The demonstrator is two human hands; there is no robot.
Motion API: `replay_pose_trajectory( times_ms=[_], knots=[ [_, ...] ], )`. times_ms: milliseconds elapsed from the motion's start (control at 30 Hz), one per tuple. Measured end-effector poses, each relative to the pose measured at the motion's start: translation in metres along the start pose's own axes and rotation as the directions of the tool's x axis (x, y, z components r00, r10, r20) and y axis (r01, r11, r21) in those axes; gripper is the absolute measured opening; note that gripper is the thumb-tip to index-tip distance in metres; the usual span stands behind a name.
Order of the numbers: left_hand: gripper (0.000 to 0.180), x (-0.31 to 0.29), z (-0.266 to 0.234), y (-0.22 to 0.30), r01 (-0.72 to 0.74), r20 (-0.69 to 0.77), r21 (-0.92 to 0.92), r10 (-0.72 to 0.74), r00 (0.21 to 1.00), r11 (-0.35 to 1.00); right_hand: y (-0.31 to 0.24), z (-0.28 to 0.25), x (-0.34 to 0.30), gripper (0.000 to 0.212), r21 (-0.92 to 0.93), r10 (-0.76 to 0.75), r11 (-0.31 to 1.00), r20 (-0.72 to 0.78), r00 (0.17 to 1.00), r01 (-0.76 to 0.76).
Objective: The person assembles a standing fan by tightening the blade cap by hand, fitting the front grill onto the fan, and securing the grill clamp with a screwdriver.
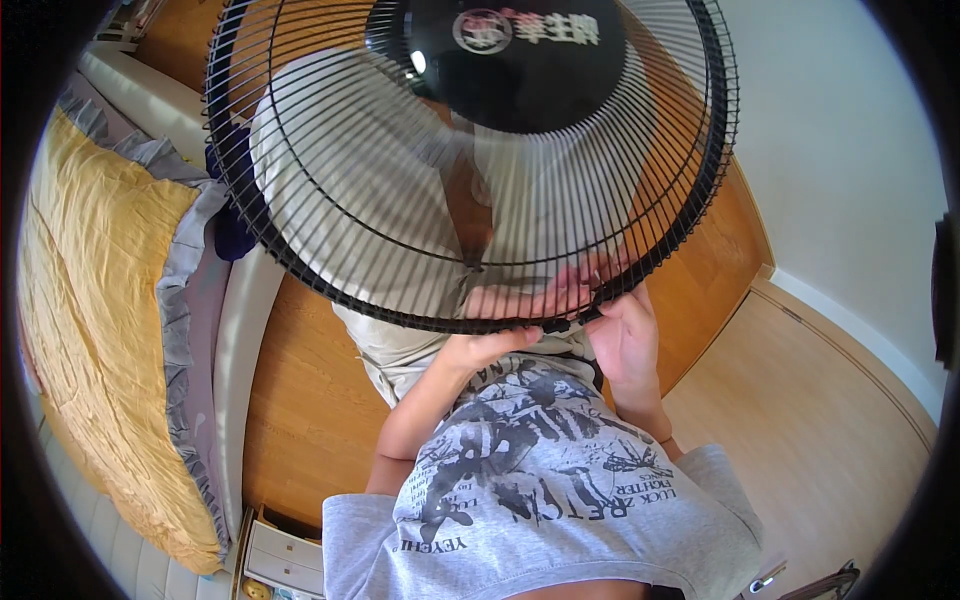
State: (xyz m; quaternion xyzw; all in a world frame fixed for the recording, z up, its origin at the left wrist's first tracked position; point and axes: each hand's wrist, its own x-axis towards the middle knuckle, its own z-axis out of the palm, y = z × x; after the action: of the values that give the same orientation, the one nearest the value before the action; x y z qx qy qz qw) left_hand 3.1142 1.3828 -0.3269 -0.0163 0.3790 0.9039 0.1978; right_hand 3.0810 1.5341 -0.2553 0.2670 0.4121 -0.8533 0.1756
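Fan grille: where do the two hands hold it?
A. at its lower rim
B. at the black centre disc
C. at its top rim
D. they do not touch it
A: the left hand and right hand both grip the lower rim of the fan grille.

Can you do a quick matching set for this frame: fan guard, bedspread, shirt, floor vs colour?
Things:
1. fan guard
2. bedspread
3. T-shirt
4. floor

Colours:
A. yellow
B. black
C. brown wood
D. grey with dark print

Pairs: 1-B, 2-A, 3-D, 4-C. Both the left hand and right hand have a grip on the guard's lower rim.
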Motion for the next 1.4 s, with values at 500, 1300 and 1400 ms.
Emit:
replay_pose_trajectory(
  times_ms=[500,1300,1400],
  knots=[
    [0.061,0.026,0.075,0.083,-0.137,0.024,-0.313,0.152,0.988,0.94,-0.016,-0.004,0.019,0.06,-0.681,-0.852,-0.098,0.434,0.292,0.726],
    [0.033,0.082,0.058,0.224,-0.39,0.525,0.845,0.427,0.736,-0.367,-0.13,0.134,0.057,0.03,-0.368,-0.296,-0.273,0.911,0.286,0.889],
    [0.026,0.115,0.039,0.219,-0.35,0.491,0.861,0.424,0.761,-0.37,-0.139,0.137,0.093,0.028,-0.434,-0.204,-0.253,0.898,0.391,0.865]
  ],
)
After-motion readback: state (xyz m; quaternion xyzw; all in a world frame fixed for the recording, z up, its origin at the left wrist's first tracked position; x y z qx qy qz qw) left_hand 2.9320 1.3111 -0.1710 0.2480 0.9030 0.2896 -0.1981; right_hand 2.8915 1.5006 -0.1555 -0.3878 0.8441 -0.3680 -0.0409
